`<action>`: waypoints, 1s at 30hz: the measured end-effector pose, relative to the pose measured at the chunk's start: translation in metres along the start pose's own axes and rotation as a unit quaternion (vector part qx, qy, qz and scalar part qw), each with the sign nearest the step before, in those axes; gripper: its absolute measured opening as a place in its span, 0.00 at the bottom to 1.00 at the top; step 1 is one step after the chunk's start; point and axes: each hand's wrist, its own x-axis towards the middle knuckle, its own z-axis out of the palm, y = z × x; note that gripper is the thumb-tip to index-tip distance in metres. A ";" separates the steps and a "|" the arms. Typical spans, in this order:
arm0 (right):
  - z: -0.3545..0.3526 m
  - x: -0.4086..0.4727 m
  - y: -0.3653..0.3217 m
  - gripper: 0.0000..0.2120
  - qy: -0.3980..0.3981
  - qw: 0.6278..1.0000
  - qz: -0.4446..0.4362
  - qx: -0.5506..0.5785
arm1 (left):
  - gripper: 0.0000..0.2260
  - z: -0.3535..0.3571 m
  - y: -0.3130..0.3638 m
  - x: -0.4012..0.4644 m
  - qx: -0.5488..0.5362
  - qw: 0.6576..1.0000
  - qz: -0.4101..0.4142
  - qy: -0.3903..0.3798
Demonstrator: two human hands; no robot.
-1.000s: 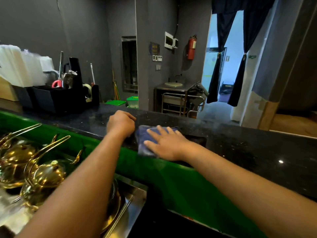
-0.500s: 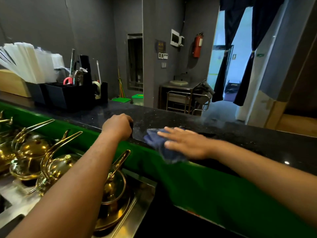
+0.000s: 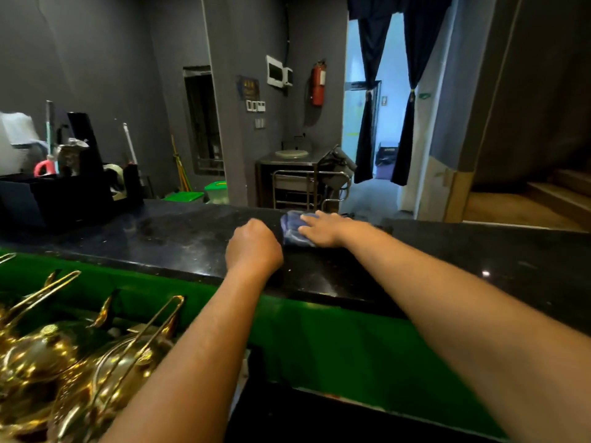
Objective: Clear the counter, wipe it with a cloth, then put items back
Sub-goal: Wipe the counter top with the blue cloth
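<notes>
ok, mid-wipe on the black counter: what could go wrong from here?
1. The blue cloth sits near the counter's far edge under the flat right hand; a stroke further out could push it off the back.
2. The black organizer stands on the counter to the left; a wide leftward sweep might bump it.
3. The left hand rests as a fist close beside the cloth and may block strokes that way.

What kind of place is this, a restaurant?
Probably a restaurant service counter: gold pots sit below a black counter, a caddy holds utensils, and a trolley stands behind.
</notes>
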 end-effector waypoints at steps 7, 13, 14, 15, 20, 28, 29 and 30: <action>0.002 0.011 0.060 0.43 -0.011 0.998 0.066 0.020 | 0.12 0.012 0.003 -0.007 0.022 0.999 0.036 0.022; -0.006 -0.062 0.088 0.44 0.015 0.938 0.340 0.056 | 0.17 0.009 0.014 -0.016 -0.013 0.991 0.134 -0.004; -0.006 -0.069 0.074 0.44 0.023 0.953 0.296 0.065 | 0.17 0.007 0.017 -0.019 -0.014 0.991 0.136 -0.008; -0.002 -0.078 0.057 0.42 0.028 0.972 0.223 0.066 | 0.17 0.004 0.020 -0.023 -0.017 0.991 0.133 -0.008; 0.020 -0.163 0.077 0.26 0.057 0.996 -0.030 0.068 | 0.18 0.004 0.031 -0.053 -0.051 0.988 0.147 -0.012; 0.020 -0.189 0.104 0.27 0.053 0.993 0.095 0.053 | 0.16 0.009 0.066 -0.107 -0.042 0.980 0.187 -0.045; 0.028 -0.204 0.095 0.28 0.044 0.998 0.034 0.030 | 0.16 0.010 0.070 -0.110 -0.042 0.981 0.185 -0.047; 0.032 -0.218 0.096 0.29 0.041 0.999 -0.011 0.019 | 0.17 0.011 0.074 -0.111 -0.043 0.981 0.182 -0.049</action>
